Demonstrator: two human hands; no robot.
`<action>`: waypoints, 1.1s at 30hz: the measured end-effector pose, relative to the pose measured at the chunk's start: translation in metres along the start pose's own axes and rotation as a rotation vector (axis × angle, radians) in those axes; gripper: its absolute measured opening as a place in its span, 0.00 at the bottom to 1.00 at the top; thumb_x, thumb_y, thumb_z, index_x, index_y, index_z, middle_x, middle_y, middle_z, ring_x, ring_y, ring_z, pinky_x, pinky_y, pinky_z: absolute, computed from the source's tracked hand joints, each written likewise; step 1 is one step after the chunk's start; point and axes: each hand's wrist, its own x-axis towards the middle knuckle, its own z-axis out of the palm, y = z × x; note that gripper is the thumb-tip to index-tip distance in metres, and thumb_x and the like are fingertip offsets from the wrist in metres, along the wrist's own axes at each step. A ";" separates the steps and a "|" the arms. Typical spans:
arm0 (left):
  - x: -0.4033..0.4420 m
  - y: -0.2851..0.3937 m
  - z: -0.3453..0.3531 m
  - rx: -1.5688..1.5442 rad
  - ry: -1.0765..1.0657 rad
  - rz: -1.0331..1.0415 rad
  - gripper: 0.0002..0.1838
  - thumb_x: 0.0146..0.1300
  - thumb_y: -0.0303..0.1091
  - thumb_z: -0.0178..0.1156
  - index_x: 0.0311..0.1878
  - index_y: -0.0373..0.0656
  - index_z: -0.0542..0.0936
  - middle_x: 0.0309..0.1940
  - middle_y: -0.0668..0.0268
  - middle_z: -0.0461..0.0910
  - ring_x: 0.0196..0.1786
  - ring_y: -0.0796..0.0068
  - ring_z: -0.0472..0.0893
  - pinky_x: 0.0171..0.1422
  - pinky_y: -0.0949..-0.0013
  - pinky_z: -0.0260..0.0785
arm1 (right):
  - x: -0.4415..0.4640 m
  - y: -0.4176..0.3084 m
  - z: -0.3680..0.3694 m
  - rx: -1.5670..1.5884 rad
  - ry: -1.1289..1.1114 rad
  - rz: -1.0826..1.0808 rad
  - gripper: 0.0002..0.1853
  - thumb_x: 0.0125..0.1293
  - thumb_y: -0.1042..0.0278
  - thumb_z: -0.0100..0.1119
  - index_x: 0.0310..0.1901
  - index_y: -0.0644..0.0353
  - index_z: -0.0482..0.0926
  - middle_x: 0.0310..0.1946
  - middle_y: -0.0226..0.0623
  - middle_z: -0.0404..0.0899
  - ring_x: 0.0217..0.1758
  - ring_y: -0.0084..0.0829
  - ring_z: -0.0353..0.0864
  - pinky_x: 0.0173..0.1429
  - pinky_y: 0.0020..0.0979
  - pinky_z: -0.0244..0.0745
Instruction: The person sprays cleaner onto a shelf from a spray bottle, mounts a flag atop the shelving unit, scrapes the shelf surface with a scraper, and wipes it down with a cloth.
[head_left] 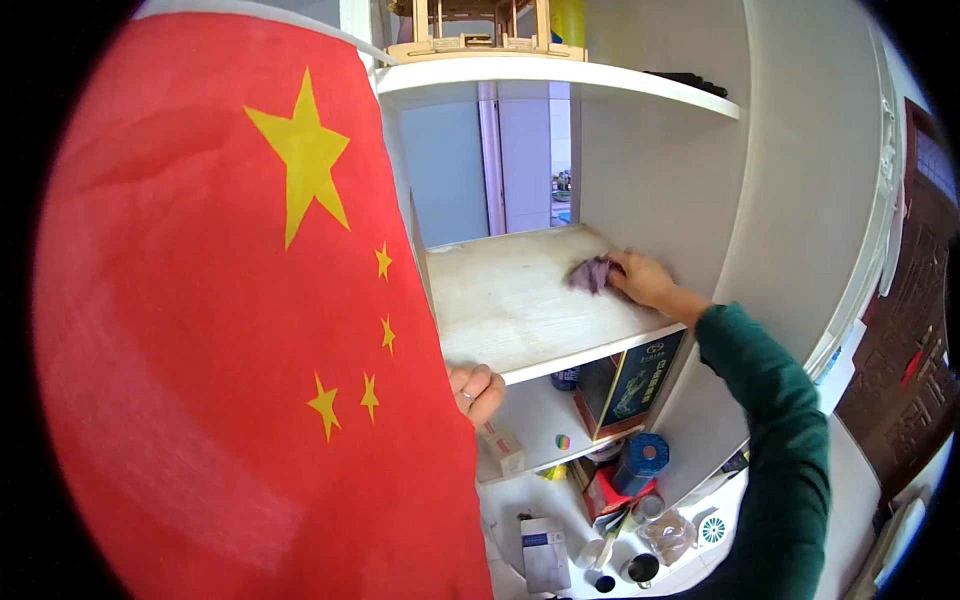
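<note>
My right hand (643, 279), at the end of a green sleeve, is closed on a crumpled purple-grey cloth (592, 275). The cloth is pressed on the white middle shelf board (510, 300), toward its back right, and looks slightly blurred. A large red flag (230, 330) with yellow stars hangs on the left. At the flag's right edge, by the front left corner of the board, my left hand (478, 392) shows curled fingers with a ring on one. The flag hides the rest of that hand, and what the fingers grip cannot be made out.
A wooden model (485, 30) stands on the upper shelf (560, 70). Below the board are a dark green box (640, 380) and a small white box (503, 450). Lower still sit a blue tin (640, 462), a metal cup (640, 570) and a white-and-blue box (544, 555).
</note>
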 end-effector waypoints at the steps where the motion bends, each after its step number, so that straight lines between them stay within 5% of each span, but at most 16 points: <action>1: 0.000 0.001 -0.002 0.017 -0.038 0.001 0.08 0.46 0.29 0.57 0.33 0.45 0.78 0.31 0.69 0.78 0.31 0.77 0.75 0.35 0.73 0.65 | 0.012 0.011 0.012 -0.129 0.098 0.116 0.17 0.60 0.62 0.47 0.49 0.57 0.74 0.43 0.50 0.74 0.47 0.47 0.75 0.52 0.42 0.70; 3: 0.001 0.001 -0.002 0.023 -0.030 0.014 0.09 0.46 0.30 0.58 0.34 0.45 0.78 0.31 0.68 0.78 0.31 0.76 0.75 0.35 0.72 0.65 | 0.044 0.012 0.043 -0.144 0.133 0.190 0.15 0.60 0.62 0.47 0.47 0.57 0.76 0.41 0.50 0.75 0.47 0.47 0.75 0.52 0.43 0.69; 4: 0.000 0.000 -0.001 0.034 -0.026 0.021 0.10 0.46 0.30 0.58 0.34 0.45 0.78 0.31 0.68 0.78 0.32 0.76 0.75 0.35 0.72 0.66 | 0.059 -0.004 0.049 -0.262 -0.046 0.067 0.15 0.61 0.61 0.47 0.45 0.56 0.77 0.40 0.50 0.78 0.46 0.48 0.77 0.53 0.41 0.70; 7: -0.003 -0.001 0.008 -0.034 0.057 0.014 0.07 0.47 0.32 0.59 0.31 0.43 0.77 0.28 0.64 0.78 0.29 0.69 0.77 0.32 0.65 0.68 | 0.036 -0.081 0.066 -0.023 0.000 -0.209 0.16 0.61 0.57 0.46 0.47 0.50 0.76 0.45 0.44 0.75 0.43 0.47 0.78 0.50 0.42 0.72; 9: 0.003 -0.001 0.016 -0.262 -0.566 -0.366 0.06 0.49 0.33 0.58 0.28 0.42 0.74 0.24 0.59 0.77 0.24 0.60 0.77 0.27 0.58 0.67 | -0.003 -0.121 0.061 0.037 0.073 -0.483 0.14 0.61 0.57 0.47 0.45 0.48 0.76 0.46 0.40 0.70 0.40 0.46 0.77 0.47 0.42 0.73; 12: 0.007 0.004 0.009 -0.341 -0.286 -0.442 0.05 0.52 0.31 0.55 0.25 0.41 0.72 0.21 0.57 0.76 0.24 0.57 0.77 0.28 0.55 0.68 | -0.072 -0.127 0.015 0.234 0.042 -0.489 0.12 0.61 0.59 0.48 0.43 0.49 0.77 0.39 0.43 0.74 0.40 0.45 0.76 0.44 0.42 0.72; 13: -0.004 0.008 0.003 -0.349 -0.112 -0.286 0.07 0.53 0.31 0.56 0.35 0.41 0.74 0.34 0.55 0.76 0.38 0.58 0.77 0.42 0.58 0.69 | -0.093 -0.124 0.006 0.287 0.115 -0.498 0.12 0.61 0.60 0.48 0.40 0.52 0.78 0.36 0.44 0.76 0.40 0.45 0.76 0.43 0.42 0.71; 15: -0.010 0.049 -0.011 -0.526 0.261 -0.450 0.27 0.50 0.33 0.62 0.54 0.42 0.66 0.48 0.56 0.69 0.51 0.55 0.69 0.56 0.59 0.62 | -0.145 -0.135 -0.010 0.656 0.025 -0.197 0.12 0.61 0.62 0.50 0.39 0.60 0.77 0.34 0.46 0.76 0.36 0.35 0.77 0.40 0.33 0.71; 16: -0.018 0.078 -0.010 -0.561 0.226 -0.469 0.27 0.50 0.33 0.62 0.54 0.42 0.66 0.48 0.56 0.69 0.51 0.55 0.69 0.56 0.59 0.62 | -0.171 -0.136 -0.001 0.847 -0.075 0.005 0.12 0.61 0.63 0.51 0.40 0.63 0.76 0.32 0.45 0.76 0.34 0.30 0.77 0.40 0.30 0.71; 19: -0.027 0.165 -0.031 -1.507 0.310 -0.879 0.42 0.44 0.39 0.71 0.61 0.41 0.59 0.57 0.59 0.61 0.62 0.63 0.60 0.68 0.64 0.47 | -0.238 -0.154 0.041 1.137 -0.110 -0.086 0.15 0.65 0.61 0.49 0.44 0.65 0.73 0.34 0.35 0.76 0.38 0.22 0.73 0.43 0.24 0.69; 22: -0.077 0.198 -0.038 -1.375 0.162 -1.379 0.27 0.51 0.26 0.63 0.55 0.41 0.65 0.49 0.62 0.68 0.52 0.73 0.70 0.57 0.70 0.63 | -0.291 -0.144 0.061 1.503 -0.199 0.189 0.14 0.66 0.65 0.47 0.48 0.64 0.72 0.36 0.35 0.77 0.40 0.23 0.74 0.49 0.24 0.69; 24: -0.113 0.204 -0.043 -1.422 0.210 -1.725 0.21 0.54 0.23 0.60 0.51 0.41 0.68 0.45 0.64 0.71 0.46 0.76 0.72 0.52 0.74 0.66 | -0.341 -0.097 0.113 1.252 0.131 0.379 0.15 0.63 0.74 0.49 0.52 0.64 0.70 0.35 0.36 0.78 0.41 0.25 0.76 0.52 0.25 0.68; 26: -0.143 0.206 -0.059 -1.475 0.138 -1.962 0.19 0.55 0.23 0.59 0.50 0.42 0.68 0.42 0.66 0.71 0.45 0.77 0.72 0.50 0.75 0.66 | -0.418 -0.052 0.206 1.150 0.112 0.568 0.28 0.54 0.76 0.58 0.58 0.63 0.63 0.45 0.41 0.73 0.49 0.30 0.72 0.56 0.28 0.66; 28: -0.169 0.213 -0.066 -1.443 0.083 -1.971 0.16 0.56 0.25 0.59 0.47 0.42 0.69 0.38 0.66 0.72 0.41 0.78 0.73 0.46 0.77 0.67 | -0.462 -0.050 0.265 0.988 0.025 0.722 0.42 0.45 0.74 0.68 0.63 0.62 0.56 0.56 0.47 0.65 0.59 0.39 0.66 0.60 0.33 0.64; 30: -0.181 0.218 -0.069 -1.409 0.041 -1.959 0.13 0.57 0.27 0.59 0.45 0.42 0.70 0.34 0.67 0.73 0.37 0.79 0.73 0.42 0.79 0.68 | -0.454 -0.062 0.279 0.696 -0.008 0.510 0.52 0.37 0.71 0.74 0.64 0.63 0.51 0.61 0.51 0.55 0.64 0.47 0.57 0.63 0.38 0.60; 33: -0.175 0.221 -0.075 -1.618 -0.009 -2.144 0.10 0.59 0.37 0.59 0.33 0.42 0.71 0.20 0.68 0.72 0.16 0.83 0.68 0.16 0.77 0.66 | -0.441 -0.059 0.317 0.634 0.058 0.569 0.48 0.39 0.70 0.73 0.62 0.65 0.54 0.58 0.55 0.60 0.62 0.53 0.59 0.63 0.40 0.60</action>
